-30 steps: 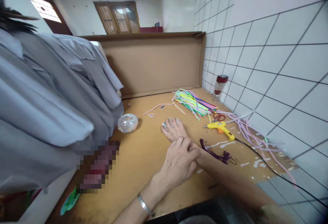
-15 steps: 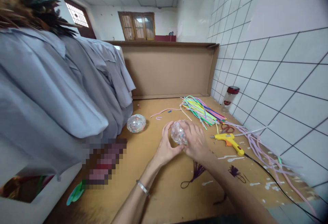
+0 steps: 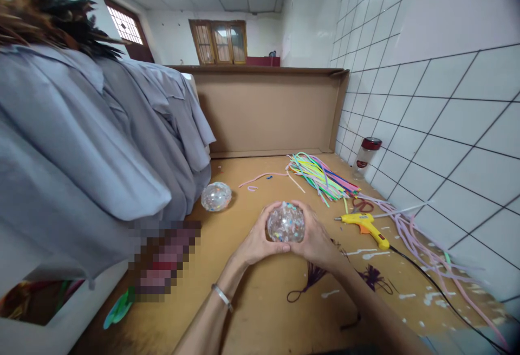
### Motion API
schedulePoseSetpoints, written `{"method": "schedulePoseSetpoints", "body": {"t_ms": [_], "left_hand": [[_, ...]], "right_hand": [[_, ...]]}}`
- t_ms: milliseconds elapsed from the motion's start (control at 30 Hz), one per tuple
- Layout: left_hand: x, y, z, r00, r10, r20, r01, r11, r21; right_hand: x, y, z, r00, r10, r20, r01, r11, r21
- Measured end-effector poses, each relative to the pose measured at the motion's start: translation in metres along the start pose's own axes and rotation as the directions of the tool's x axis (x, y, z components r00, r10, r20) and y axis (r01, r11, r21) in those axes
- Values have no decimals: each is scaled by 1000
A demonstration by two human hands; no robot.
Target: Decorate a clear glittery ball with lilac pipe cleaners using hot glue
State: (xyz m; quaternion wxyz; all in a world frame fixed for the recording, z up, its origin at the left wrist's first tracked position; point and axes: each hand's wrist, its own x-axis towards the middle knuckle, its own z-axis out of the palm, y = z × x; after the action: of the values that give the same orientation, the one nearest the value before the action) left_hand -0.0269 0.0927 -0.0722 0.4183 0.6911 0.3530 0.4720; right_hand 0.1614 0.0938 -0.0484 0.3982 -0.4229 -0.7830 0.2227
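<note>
Snugly, hands (image 3: 257, 242) (image 3: 320, 242) curved around speckled ball (image 3: 285, 223), gap leftward to second ball (image 3: 216, 197), tabletop's (image 3: 239, 219) far edge beyond.

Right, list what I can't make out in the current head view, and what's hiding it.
All in the head view:
- Sides of the clear rounded piece: covered by the left hand and right hand.
- Part of the purple tassel: under the right forearm.
- Whatever lies behind the pixelated patch: blurred out.
- Far end of the black cord: cut off near the lower right corner.
- Lettering on the bottle: too small.
</note>
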Motion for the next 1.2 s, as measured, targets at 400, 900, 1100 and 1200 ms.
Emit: {"method": "schedulePoseSetpoints", "body": {"t_ms": [400, 900, 1100, 1200], "left_hand": [[-2, 8, 4, 999, -40, -15, 43, 982, 184], [-3, -4, 9, 977, -102, -187, 119, 990, 81], [-4, -20, 6, 977, -65, -201, 83, 993, 84], [-1, -25, 6, 980, -84, -183, 91, 995, 29]], "right_hand": [[-11, 16, -2, 988, 56, 143, -110, 908, 404], [-38, 110, -101, 704, 613, -359, -615, 274, -739], [-32, 104, -97, 703, 589, -397, -693, 445, -567], [-14, 73, -82, 716, 467, -519, -693, 565, -447]]}}
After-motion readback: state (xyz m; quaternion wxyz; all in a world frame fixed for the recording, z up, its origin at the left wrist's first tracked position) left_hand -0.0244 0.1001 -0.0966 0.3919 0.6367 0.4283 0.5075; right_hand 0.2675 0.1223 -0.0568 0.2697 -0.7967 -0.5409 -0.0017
